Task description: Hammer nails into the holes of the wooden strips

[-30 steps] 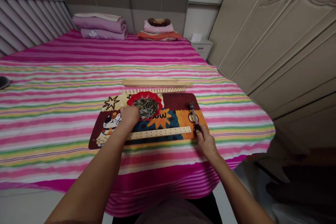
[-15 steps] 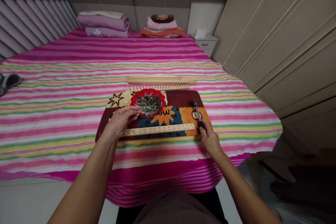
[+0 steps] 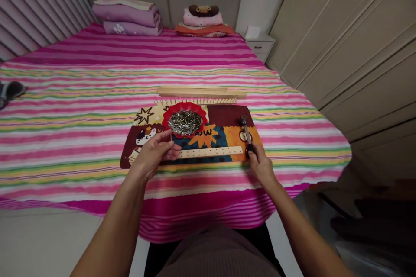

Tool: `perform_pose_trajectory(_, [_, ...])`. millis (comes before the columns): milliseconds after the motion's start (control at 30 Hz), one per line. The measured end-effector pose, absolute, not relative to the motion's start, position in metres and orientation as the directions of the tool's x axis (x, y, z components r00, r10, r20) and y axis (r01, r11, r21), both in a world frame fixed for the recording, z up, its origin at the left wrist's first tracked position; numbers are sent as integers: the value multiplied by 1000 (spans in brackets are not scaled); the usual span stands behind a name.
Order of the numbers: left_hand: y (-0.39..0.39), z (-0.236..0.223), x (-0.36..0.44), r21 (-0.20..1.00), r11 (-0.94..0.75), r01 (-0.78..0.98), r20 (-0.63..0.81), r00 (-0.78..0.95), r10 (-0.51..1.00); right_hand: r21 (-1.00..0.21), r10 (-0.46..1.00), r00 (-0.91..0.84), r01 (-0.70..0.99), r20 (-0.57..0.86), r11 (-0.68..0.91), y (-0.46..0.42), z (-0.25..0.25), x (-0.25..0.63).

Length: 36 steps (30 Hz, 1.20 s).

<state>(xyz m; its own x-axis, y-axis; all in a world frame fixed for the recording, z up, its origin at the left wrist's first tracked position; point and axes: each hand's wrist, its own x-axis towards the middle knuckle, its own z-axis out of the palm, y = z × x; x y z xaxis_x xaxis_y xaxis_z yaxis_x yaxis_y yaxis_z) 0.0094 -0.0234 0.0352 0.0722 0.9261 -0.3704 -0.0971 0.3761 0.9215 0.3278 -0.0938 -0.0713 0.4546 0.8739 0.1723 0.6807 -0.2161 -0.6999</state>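
Note:
My left hand (image 3: 156, 151) is over the left part of a pale wooden strip (image 3: 211, 152) with rows of small dark holes. Its thumb and fingertips pinch a thin nail, just in front of a red scalloped bowl (image 3: 204, 117) heaped with nails (image 3: 185, 122). Some nails stand in the strip's left end, partly behind my hand. My right hand (image 3: 261, 165) grips the dark handle of a hammer (image 3: 247, 133), whose head points away from me over the right side of a colourful patterned mat (image 3: 227, 114).
Behind the mat lies a wooden strip (image 3: 208, 101) bristling with upright nails, with plain wooden strips (image 3: 201, 91) beyond it. All rest on a striped bedspread (image 3: 81, 138). Folded bedding (image 3: 126, 17) sits by the headboard. Wardrobes (image 3: 351, 52) line the right; a dark object (image 3: 11, 91) lies far left.
My left hand has drawn back from the bowl's edge to above the wooden strip, holding a nail. My right hand keeps its hold on the hammer. The view has tilted slightly downward.

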Motion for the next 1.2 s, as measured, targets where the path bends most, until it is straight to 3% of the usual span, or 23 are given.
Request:
perform_pose_trajectory(133, [-27,32,5,947,321,-15,-320,42,946,-690,875,455,688,167,-226,-94,-70,328])
perform_pose_trajectory(500, [-44,43,-16,950,298,-90,-290,99,952,-703,875,457,675,161,-223,-94,-71,329])
perform_pose_trajectory(900, [-64,-15,-2,963,239,-128,-266,-284,921,-693,876,451,687,171,-218,-95,-71,328])
perform_pose_trajectory(1000, [-66,-28,4,976,219,-4,-208,-334,919,-693,874,460,682,158,-233,-95,-70,328])
perform_pose_trajectory(1200, [-68,-40,16,918,108,381,75,-436,897,-686,872,472,677,126,-267,-95,-66,326])
